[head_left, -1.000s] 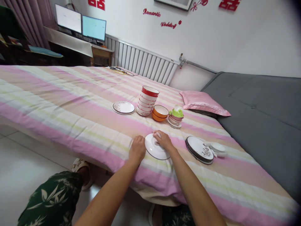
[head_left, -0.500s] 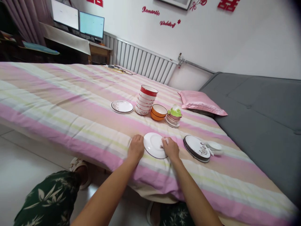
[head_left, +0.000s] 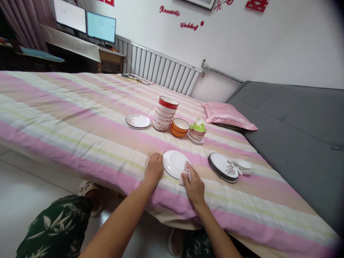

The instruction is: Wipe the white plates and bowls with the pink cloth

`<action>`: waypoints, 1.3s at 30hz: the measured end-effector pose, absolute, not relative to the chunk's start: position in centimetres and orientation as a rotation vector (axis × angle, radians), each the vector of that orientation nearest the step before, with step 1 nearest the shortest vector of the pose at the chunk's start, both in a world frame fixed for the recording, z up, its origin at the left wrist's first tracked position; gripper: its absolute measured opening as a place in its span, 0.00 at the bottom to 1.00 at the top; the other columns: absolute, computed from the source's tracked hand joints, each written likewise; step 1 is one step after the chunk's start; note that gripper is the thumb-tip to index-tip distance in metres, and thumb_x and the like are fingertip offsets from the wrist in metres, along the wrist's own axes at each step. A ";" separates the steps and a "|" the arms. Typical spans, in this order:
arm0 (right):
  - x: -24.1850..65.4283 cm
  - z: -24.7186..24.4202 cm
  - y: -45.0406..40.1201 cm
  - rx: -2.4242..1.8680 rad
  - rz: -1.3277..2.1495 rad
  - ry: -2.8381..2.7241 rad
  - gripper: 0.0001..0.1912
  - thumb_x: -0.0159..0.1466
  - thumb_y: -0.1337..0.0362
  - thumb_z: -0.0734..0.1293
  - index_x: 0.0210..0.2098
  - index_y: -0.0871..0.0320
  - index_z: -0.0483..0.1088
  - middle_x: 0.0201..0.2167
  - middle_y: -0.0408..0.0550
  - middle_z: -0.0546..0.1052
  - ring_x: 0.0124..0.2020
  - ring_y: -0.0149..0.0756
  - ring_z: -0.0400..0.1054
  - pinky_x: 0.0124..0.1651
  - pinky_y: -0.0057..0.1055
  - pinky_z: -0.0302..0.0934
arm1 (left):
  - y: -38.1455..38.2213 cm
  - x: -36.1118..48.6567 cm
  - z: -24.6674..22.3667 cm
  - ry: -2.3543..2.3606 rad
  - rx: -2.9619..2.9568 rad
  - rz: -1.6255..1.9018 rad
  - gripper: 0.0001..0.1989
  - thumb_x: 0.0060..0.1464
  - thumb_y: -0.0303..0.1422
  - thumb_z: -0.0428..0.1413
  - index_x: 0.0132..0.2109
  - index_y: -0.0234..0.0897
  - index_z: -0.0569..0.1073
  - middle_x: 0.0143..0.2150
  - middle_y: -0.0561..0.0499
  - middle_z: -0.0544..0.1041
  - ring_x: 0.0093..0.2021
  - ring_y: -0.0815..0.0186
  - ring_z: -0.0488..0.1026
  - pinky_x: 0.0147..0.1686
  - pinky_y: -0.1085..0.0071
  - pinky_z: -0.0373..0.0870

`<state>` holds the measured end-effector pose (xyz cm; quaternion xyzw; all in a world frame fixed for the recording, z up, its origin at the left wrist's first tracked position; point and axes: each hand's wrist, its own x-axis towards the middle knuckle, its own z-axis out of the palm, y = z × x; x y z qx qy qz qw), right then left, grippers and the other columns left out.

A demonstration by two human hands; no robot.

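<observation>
A white plate (head_left: 172,163) with a thin dark rim lies on the striped bedspread (head_left: 107,147) in front of me. My left hand (head_left: 154,167) is closed at the plate's left edge; the fingertips are partly hidden. A pale pink cloth (head_left: 185,176) is bunched in my right hand (head_left: 195,185) at the plate's lower right rim. To the right of the plate sits a stack of dark-rimmed patterned plates (head_left: 223,166).
Beyond my hands stand flat plates (head_left: 138,121), a tall stack of red-and-white bowls (head_left: 164,114), orange bowls (head_left: 179,128) and a pile of small dishes with a green piece (head_left: 199,127). White small dishes (head_left: 244,165) lie at the right. A pink pillow (head_left: 228,116) touches the grey headboard (head_left: 292,118).
My right hand has moved down over the plate to its lower right rim, and the cloth now shows more. My left hand stays at the left edge. The view has shifted slightly.
</observation>
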<state>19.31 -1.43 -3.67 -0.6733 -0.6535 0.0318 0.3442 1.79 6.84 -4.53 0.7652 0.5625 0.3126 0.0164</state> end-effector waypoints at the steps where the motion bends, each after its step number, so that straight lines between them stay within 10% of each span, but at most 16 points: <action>1: 19.3 -3.8 -1.8 -1.676 0.091 -1.753 0.25 0.65 0.54 0.57 0.58 0.57 0.59 0.57 0.52 0.67 0.59 0.41 0.60 0.57 0.37 0.57 | 6.8 1.8 -4.5 1.747 2.381 0.972 0.13 0.54 0.21 0.44 0.40 0.33 0.71 0.41 0.42 0.73 0.45 0.59 0.66 0.48 0.62 0.63; 16: 16.6 -1.2 1.6 -1.144 0.154 -2.333 0.21 0.62 0.68 0.58 0.54 0.56 0.64 0.54 0.49 0.69 0.58 0.37 0.59 0.64 0.42 0.49 | 6.4 1.7 -4.2 1.747 2.392 0.967 0.10 0.55 0.22 0.45 0.38 0.33 0.70 0.40 0.43 0.72 0.44 0.59 0.66 0.47 0.63 0.63; 39: 17.8 0.1 10.2 -2.003 0.231 -1.997 0.17 0.63 0.59 0.55 0.45 0.51 0.71 0.42 0.47 0.77 0.43 0.39 0.69 0.41 0.29 0.56 | 6.6 1.8 -4.5 1.776 2.400 0.959 0.11 0.55 0.21 0.43 0.38 0.34 0.69 0.39 0.43 0.71 0.43 0.59 0.66 0.47 0.62 0.63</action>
